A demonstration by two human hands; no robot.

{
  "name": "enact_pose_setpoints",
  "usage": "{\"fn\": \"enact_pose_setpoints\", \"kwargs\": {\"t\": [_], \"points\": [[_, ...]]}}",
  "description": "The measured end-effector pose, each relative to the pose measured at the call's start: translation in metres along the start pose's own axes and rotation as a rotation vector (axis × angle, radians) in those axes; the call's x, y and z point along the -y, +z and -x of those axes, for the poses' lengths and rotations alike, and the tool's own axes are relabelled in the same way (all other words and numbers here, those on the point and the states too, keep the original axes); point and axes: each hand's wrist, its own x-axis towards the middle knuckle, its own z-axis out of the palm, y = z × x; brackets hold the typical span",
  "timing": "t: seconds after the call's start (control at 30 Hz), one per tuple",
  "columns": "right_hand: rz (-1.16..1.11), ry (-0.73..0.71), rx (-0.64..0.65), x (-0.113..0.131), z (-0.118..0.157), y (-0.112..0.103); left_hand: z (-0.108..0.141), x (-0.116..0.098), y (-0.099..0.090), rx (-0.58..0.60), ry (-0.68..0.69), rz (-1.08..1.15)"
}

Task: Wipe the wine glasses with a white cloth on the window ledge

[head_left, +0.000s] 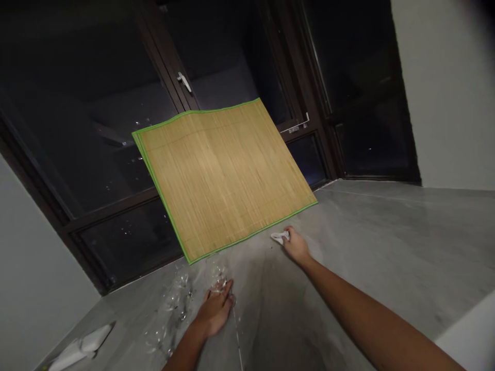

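My right hand pinches a folded white cloth, which could also be tissue, against the grey floor-like surface. Just beyond it is the lower edge of a bamboo mat with green trim, standing propped against the window. My left hand is lower and to the left, its fingers around a clear, shiny, rounded piece whose kind I cannot make out. More clear, glassy pieces lie left of that hand, blurred and see-through.
A white bundle lies at the lower left near the wall. Behind the mat rise dark windows in brown frames, with a white handle. Pale walls stand at both sides. A white edge shows at the lower right.
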Motion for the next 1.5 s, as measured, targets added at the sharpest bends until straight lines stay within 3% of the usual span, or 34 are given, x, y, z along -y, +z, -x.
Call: {"fn": "enact_pose_setpoints", "kwargs": {"t": [0.23,0.37,0.73,1.3,1.43,1.5], "points": [[0.014,0.004,0.011,0.002,0.002,-0.003,-0.004,0.034,-0.005,-0.017,-0.194,0.005],[0.01,0.0,0.012,0.002,0.001,-0.003,-0.006,0.043,-0.006,-0.014,-0.227,-0.001],[0.014,-0.006,0.015,0.0,0.0,-0.001,0.01,0.041,0.01,-0.124,-0.267,-0.068],[0.016,-0.036,0.014,-0.008,-0.004,0.008,0.049,0.038,0.008,-0.263,-0.274,-0.028],[0.028,-0.038,0.024,-0.007,-0.003,0.006,0.078,0.039,0.018,-0.412,-0.256,0.087],[0.04,-0.039,0.038,-0.005,-0.003,0.005,0.103,0.046,0.027,-0.553,-0.145,0.166]]}}
